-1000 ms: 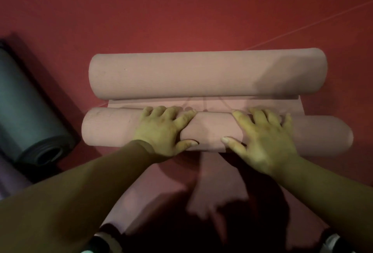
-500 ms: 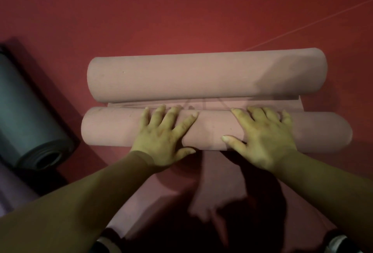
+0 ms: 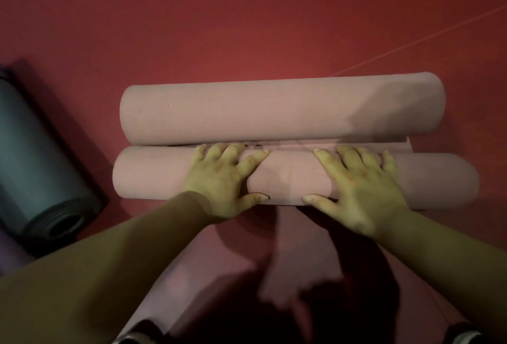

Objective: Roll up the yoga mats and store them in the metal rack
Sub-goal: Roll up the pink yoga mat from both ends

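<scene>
Head cam, only view you've got: your left hand (image 3: 222, 181) and right hand (image 3: 359, 187) are both planted on top of the near pink roll (image 3: 290, 179), fingers spread and mostly flat over its crown, thumbs on the side facing you. So you're pressing it with your palms, not clutching it. Right past your fingertips there's only a thin strip of unrolled mat (image 3: 395, 144) showing, and beyond that the far pink roll (image 3: 274, 110) sits just beside yours, close enough that I can't tell if they touch. Looks to me like you're at the tail end of rolling this one. Next move is probably one last push forward with even pressure from both palms so the ends don't cone out, then wrap your fingers around it to lift. No metal rack in frame, so you'll have to carry it. Off to the left of your left hand lies a rolled grey mat (image 3: 35, 157) on the red floor (image 3: 247, 28).
</scene>
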`<state>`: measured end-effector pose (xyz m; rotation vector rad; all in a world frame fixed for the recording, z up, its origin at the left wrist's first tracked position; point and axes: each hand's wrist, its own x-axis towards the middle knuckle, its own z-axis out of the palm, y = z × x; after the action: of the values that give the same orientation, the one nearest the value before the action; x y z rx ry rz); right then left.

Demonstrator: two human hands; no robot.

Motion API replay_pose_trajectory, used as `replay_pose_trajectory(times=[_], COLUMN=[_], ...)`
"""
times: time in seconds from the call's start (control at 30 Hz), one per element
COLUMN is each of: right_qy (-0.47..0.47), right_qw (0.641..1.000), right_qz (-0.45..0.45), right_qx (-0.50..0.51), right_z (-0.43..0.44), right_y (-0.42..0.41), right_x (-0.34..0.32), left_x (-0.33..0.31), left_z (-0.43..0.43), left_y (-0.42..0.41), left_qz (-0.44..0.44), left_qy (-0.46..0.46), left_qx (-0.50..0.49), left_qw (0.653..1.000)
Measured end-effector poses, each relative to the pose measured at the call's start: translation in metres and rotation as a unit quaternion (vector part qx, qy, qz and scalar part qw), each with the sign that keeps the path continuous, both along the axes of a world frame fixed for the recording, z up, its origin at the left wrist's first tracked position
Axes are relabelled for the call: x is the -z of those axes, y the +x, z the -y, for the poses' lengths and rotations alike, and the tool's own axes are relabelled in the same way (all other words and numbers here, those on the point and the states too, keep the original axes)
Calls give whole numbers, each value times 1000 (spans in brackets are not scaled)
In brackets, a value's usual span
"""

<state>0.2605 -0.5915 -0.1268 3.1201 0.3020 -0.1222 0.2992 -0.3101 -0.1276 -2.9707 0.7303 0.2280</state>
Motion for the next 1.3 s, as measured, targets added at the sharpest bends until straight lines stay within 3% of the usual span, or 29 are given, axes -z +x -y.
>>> replay_pose_trajectory(times=[0.27,0.67,0.8,1.1,1.3], right_qy=[-27,-31,-10,22,25], right_qw=[997,989,987,956,980], right_qz=[-71,-141,-155,-287,-191], right_qx=[-13,-35,-37,-56,-54], right_z=[6,8,9,14,11], right_y=[20,31,6,-87,-113], right_x=[-3,-20,-25,-40,-22], left_x=[-7,-15,-23,-32,-22], left_z=[4,6,4,7,5], left_y=[18,23,5,-94,-107], left_qz=[-74,-98,-120,-198,-180], left_qy=[39,38,28,52,55], left_qx=[-8,-8,10,21,17], left_qw=[996,994,992,979,982])
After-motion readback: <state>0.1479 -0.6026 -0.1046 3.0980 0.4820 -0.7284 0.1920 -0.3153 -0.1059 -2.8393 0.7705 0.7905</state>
